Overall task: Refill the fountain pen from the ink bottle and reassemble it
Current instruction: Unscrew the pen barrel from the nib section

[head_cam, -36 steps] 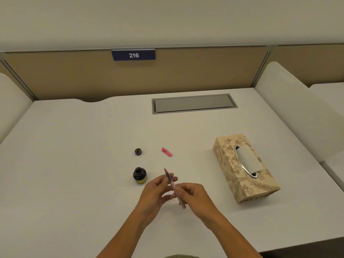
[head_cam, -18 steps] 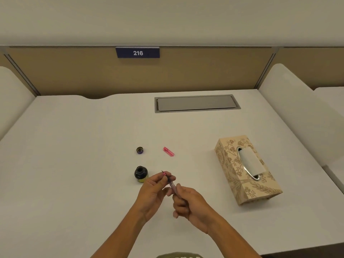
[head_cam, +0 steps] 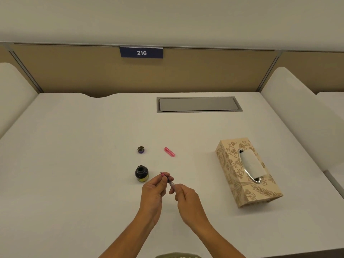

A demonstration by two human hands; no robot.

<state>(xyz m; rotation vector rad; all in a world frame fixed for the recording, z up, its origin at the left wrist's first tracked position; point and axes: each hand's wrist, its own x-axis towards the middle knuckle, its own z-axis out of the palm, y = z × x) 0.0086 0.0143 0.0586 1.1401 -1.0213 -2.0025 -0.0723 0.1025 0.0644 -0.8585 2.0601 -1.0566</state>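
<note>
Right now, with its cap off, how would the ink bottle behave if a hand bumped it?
The ink bottle looks squat and wide-based, so it would probably slide rather than tip. It stands open, its cap apart behind it, so a hard knock could spill ink. Likely glass, so fairly heavy for its size.

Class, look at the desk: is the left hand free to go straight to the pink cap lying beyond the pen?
Probably not yet. The left hand pinches the nib end of the pen, so it is occupied. The desk between it and the pink cap looks bare, so once the pen is released the path seems open.
</note>
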